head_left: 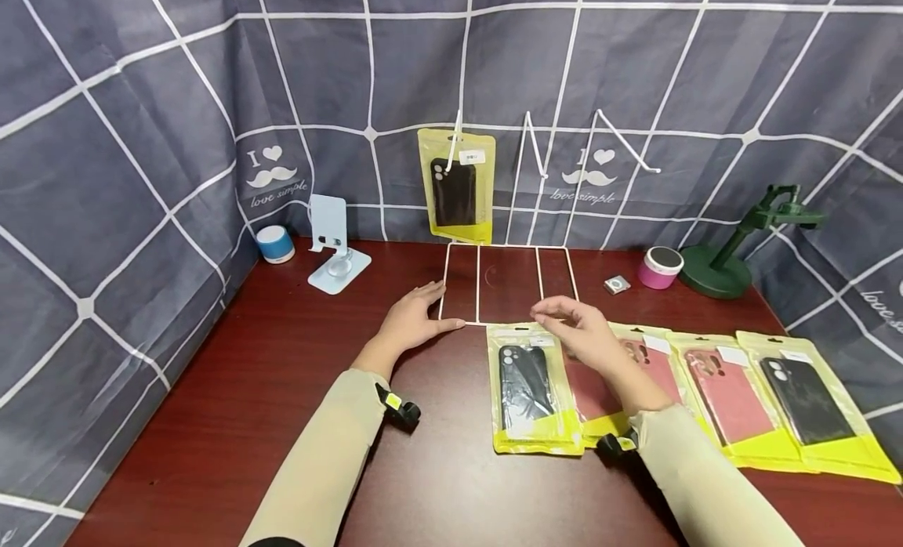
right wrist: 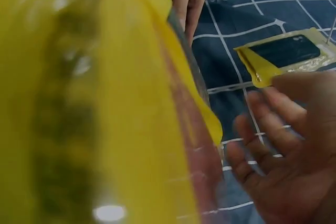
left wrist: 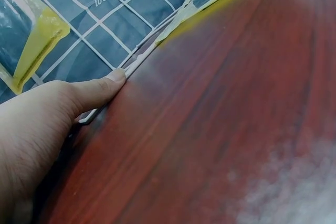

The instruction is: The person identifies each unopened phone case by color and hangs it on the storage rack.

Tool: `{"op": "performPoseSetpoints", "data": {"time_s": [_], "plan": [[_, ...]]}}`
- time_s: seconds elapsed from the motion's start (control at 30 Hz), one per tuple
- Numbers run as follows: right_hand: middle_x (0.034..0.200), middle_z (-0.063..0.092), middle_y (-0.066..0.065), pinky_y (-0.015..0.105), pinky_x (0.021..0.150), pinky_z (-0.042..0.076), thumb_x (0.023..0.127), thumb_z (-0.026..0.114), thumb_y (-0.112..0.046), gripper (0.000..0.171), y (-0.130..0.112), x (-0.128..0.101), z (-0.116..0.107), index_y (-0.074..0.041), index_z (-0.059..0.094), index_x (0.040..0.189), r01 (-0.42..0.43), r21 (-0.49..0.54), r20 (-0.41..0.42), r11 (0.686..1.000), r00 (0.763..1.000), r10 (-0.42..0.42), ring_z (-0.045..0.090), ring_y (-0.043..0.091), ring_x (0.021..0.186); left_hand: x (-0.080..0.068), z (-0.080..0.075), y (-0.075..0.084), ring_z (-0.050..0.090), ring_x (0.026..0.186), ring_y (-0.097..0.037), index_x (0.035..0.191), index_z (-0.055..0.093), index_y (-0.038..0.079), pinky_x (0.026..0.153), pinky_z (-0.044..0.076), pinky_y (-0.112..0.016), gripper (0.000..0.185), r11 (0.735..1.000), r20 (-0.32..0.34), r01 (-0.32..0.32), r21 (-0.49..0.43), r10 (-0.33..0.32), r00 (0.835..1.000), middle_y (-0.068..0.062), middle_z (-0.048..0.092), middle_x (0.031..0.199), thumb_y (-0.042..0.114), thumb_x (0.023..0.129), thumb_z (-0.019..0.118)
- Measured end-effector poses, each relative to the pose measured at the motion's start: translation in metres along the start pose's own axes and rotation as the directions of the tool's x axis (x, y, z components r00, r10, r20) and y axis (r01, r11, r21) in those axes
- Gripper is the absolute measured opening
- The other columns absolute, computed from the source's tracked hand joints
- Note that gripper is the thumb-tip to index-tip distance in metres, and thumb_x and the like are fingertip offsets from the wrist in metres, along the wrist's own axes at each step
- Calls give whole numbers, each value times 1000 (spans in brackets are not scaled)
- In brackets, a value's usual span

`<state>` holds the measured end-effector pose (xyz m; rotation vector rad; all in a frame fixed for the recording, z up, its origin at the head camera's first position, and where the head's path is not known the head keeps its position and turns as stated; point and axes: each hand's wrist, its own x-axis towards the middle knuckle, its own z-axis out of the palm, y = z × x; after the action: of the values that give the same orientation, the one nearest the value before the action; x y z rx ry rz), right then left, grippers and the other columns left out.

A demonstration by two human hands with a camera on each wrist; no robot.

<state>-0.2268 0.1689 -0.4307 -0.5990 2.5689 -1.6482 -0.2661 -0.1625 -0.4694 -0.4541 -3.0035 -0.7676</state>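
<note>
Phone case packs (head_left: 730, 398) are mostly lying on the brown surface (head_left: 212, 422), and one is hanging, so it seems only a little is done. Going from the left, the left hand (head_left: 415, 318) is resting by the white wire rack (head_left: 477, 288), fingers and thumb spreading apart, thumb touching its front wire. Next, a hanging pack (head_left: 455, 194) with a black case is dangling from the left hook (head_left: 454, 142). The middle hook (head_left: 536, 145) and right hook (head_left: 620, 139) are holding no pack. Below, a front black pack (head_left: 525, 386) is lying near the rack's front. Just beside its top, the right hand (head_left: 580, 335) is holding nothing, its fingers bending loosely. Farther right, pink packs and a last black pack (head_left: 807, 402) are seemingly waiting.
</note>
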Motion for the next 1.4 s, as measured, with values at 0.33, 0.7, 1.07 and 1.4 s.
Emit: {"op": "performPoseSetpoints", "data": {"time_s": [0.33, 0.7, 1.07, 1.4], "plan": [[118, 62, 11, 49, 89, 42, 89, 76, -24, 40, 24, 0, 8, -6, 67, 124, 98, -456, 86, 885, 994, -66, 51, 31, 107, -2, 2, -2, 31, 148, -29, 155, 42, 15, 119, 28, -47, 99, 1000, -9, -1, -9, 1, 1000, -5, 38, 159, 78, 81, 62], [115, 65, 13, 49, 89, 42, 91, 73, -13, 12, 25, 3, 8, -8, 70, 102, 172, -446, 54, 879, 985, -165, 53, 35, 108, 1, -1, -3, 32, 148, -28, 154, 43, 13, 120, 27, -44, 99, 999, -29, -31, 7, 31, 999, -8, 40, 158, 77, 81, 62], [95, 69, -4, 31, 71, 47, 94, 73, -17, 5, 25, 3, 9, -17, 71, 98, 204, -390, -93, 898, 961, -259, 59, 15, 81, -1, 1, -3, 32, 148, -30, 154, 44, 13, 118, 29, -47, 99, 1000, -33, -25, 3, 25, 999, -7, 39, 159, 77, 81, 62], [74, 65, 1, 25, 59, 44, 96, 68, -13, 12, 24, -1, 8, -13, 69, 108, 54, -94, -144, 994, 987, -67, 55, 11, 66, -1, 1, 0, 32, 148, -29, 154, 43, 13, 119, 29, -46, 98, 1000, -14, -15, 18, 15, 1000, -6, 39, 159, 76, 81, 63]]}}
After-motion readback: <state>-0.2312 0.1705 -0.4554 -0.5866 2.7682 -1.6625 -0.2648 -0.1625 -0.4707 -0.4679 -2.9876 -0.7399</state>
